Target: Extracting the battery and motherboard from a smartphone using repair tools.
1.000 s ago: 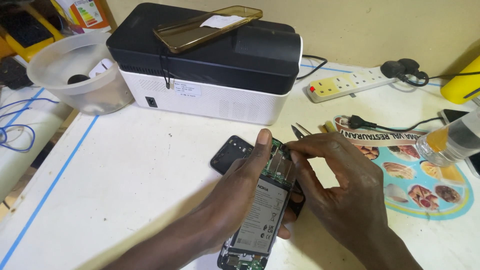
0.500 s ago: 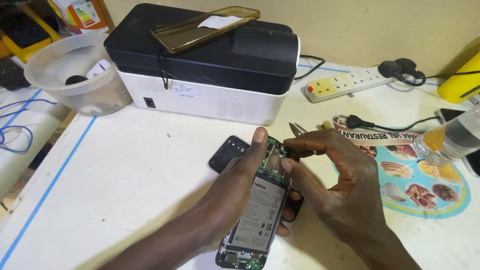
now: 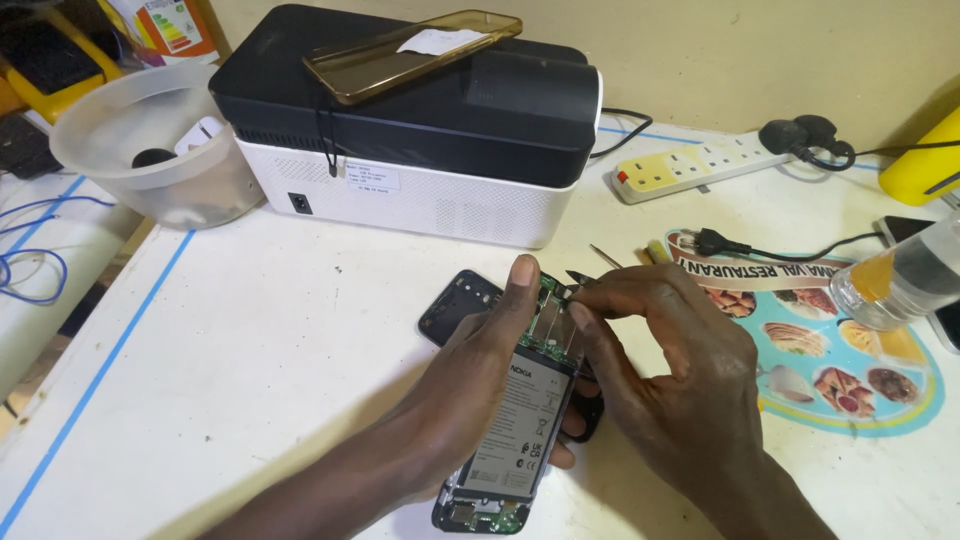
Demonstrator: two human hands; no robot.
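Nearest, the left hand (image 3: 480, 390) wraps its grip around an opened phone (image 3: 520, 420) held just above the white table (image 3: 250, 340), thumb lying up its left edge, while the right hand (image 3: 680, 400) pinches tweezers (image 3: 580, 282) shut at the phone's far end. Just left of the hands lies a dark back cover (image 3: 455, 305), and to the right a round printed mat (image 3: 840, 340) with a clear bottle (image 3: 900, 280). Farther off stand a black-and-white printer (image 3: 420, 130) carrying a phone case (image 3: 410, 50), a plastic bowl (image 3: 150, 150) to its left and a power strip (image 3: 700, 165) to its right.

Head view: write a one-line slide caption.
Left hand holds an opened phone while right hand works tweezers at its top.
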